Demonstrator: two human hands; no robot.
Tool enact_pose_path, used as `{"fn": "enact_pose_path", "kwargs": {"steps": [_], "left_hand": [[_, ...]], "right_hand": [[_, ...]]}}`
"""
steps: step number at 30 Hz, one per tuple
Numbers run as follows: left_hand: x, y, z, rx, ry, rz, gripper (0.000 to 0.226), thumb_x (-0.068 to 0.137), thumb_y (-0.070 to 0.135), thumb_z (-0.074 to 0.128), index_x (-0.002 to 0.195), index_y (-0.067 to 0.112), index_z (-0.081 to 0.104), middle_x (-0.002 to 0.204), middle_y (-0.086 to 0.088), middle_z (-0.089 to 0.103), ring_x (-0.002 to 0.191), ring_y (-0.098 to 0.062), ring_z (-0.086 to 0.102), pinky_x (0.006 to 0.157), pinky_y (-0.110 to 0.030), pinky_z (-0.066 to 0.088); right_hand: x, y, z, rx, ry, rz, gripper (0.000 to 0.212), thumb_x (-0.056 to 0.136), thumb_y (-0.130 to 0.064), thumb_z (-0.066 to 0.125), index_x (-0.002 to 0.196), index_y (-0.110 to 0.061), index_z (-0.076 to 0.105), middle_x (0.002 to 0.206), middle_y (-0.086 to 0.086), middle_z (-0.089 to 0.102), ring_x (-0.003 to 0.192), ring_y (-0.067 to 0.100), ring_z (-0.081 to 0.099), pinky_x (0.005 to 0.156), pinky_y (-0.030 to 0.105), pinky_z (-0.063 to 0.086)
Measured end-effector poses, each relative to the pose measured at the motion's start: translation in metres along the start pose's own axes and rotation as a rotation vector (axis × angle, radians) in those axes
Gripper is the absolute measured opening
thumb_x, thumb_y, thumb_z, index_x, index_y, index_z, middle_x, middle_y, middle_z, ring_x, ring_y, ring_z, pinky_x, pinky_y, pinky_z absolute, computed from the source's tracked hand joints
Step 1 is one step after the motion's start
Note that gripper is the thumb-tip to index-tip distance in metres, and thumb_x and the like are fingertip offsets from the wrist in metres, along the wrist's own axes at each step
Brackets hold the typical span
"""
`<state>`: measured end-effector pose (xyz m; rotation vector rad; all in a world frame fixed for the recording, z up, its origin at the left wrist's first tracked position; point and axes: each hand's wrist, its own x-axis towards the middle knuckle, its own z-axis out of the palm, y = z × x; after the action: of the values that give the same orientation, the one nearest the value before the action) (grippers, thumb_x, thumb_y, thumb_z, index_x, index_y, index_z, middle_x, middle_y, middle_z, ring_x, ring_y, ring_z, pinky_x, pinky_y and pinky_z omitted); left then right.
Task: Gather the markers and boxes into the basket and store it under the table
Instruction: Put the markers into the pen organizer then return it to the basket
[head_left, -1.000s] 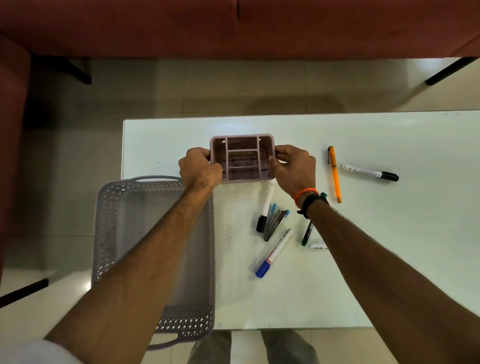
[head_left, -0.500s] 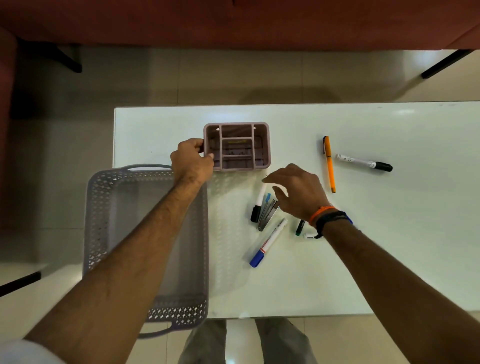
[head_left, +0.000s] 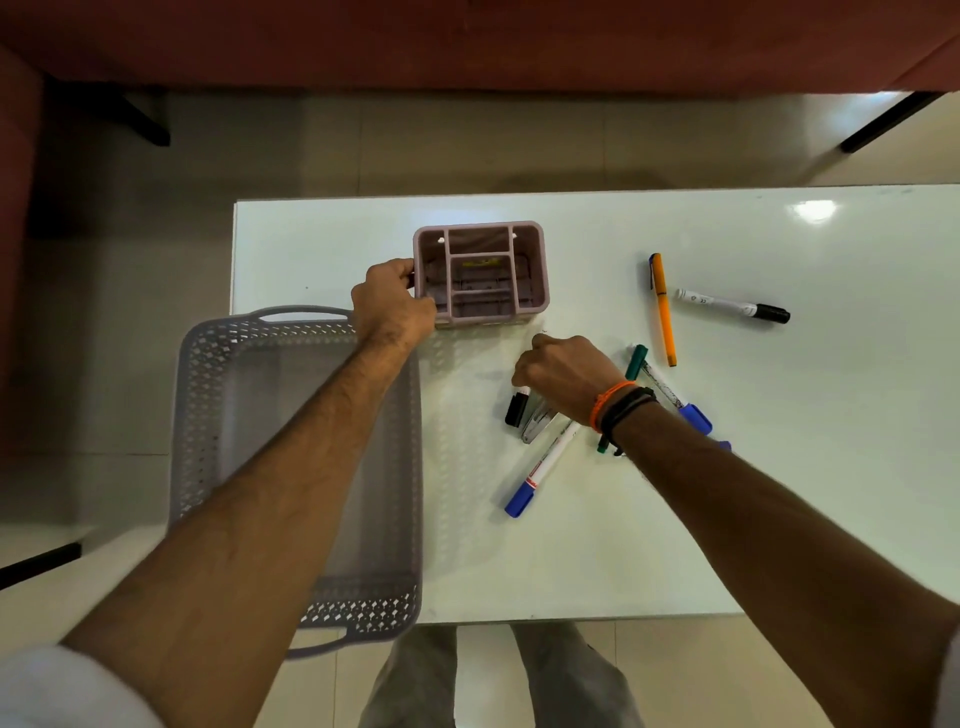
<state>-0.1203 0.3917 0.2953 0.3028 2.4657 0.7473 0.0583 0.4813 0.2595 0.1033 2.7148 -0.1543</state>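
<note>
Fingers of left hand grip pink organizer; right hand curls over markers.

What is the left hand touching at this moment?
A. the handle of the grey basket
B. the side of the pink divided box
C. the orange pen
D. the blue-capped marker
B. The left hand grips the left side of the pink divided box on the table; the grey basket lies nearer the person, under that forearm, and the orange pen and blue-capped marker lie off to the right, untouched by it.
</note>
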Motion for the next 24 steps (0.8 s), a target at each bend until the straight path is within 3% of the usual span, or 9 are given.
{"fn": "enact_pose_path", "kwargs": {"steps": [5,8,10,12,17,24], "left_hand": [[0.001,-0.004,0.001,-0.012,0.006,0.015,0.046,0.076,0.007,0.072,0.12,0.019,0.066,0.118,-0.001,0.07,0.11,-0.019,0.064,0.098,-0.03,0.047],[0.001,-0.003,-0.001,-0.016,-0.014,0.02,0.047,0.077,0.007,0.073,0.122,0.017,0.064,0.119,-0.002,0.069,0.111,-0.019,0.064,0.097,-0.028,0.047],[-0.001,-0.002,-0.003,-0.03,-0.034,0.019,0.049,0.078,0.004,0.072,0.124,0.015,0.062,0.121,-0.003,0.068,0.112,-0.019,0.064,0.096,-0.026,0.046],[-0.003,0.001,-0.005,-0.042,-0.045,0.023,0.049,0.078,0.002,0.069,0.125,0.013,0.062,0.122,-0.005,0.068,0.113,-0.019,0.063,0.096,-0.022,0.044],[-0.009,0.001,-0.005,-0.023,-0.064,0.037,0.046,0.08,0.004,0.069,0.124,0.012,0.062,0.122,-0.007,0.067,0.117,-0.024,0.059,0.099,-0.028,0.045],[-0.01,-0.001,-0.006,-0.047,-0.071,0.028,0.047,0.079,0.005,0.071,0.125,0.014,0.062,0.122,-0.005,0.068,0.117,-0.023,0.06,0.099,-0.03,0.045]], "right_hand": [[0.001,-0.003,0.003,-0.014,0.013,-0.031,0.019,0.096,-0.01,0.049,0.108,-0.01,0.064,0.101,0.007,0.064,0.091,0.022,0.056,0.074,0.035,0.055],[-0.003,-0.004,0.002,0.09,0.179,0.013,0.017,0.091,-0.008,0.058,0.104,-0.013,0.066,0.098,0.005,0.067,0.093,0.023,0.057,0.067,0.035,0.054],[-0.007,-0.009,-0.005,0.281,0.386,0.118,0.016,0.086,-0.009,0.066,0.1,-0.014,0.07,0.096,0.005,0.07,0.091,0.025,0.061,0.063,0.035,0.053],[-0.01,-0.013,-0.02,0.508,0.55,0.258,0.015,0.088,-0.018,0.066,0.102,-0.014,0.069,0.099,0.005,0.071,0.091,0.023,0.063,0.07,0.033,0.053],[-0.005,-0.013,-0.063,0.967,0.798,0.429,0.019,0.085,-0.016,0.069,0.102,-0.009,0.066,0.092,-0.004,0.068,0.079,0.01,0.063,0.07,0.025,0.056],[0.024,-0.006,-0.091,0.925,0.925,0.4,0.053,0.086,-0.014,0.067,0.135,-0.012,0.048,0.088,0.002,0.072,0.078,0.012,0.067,0.079,0.019,0.056]]}}
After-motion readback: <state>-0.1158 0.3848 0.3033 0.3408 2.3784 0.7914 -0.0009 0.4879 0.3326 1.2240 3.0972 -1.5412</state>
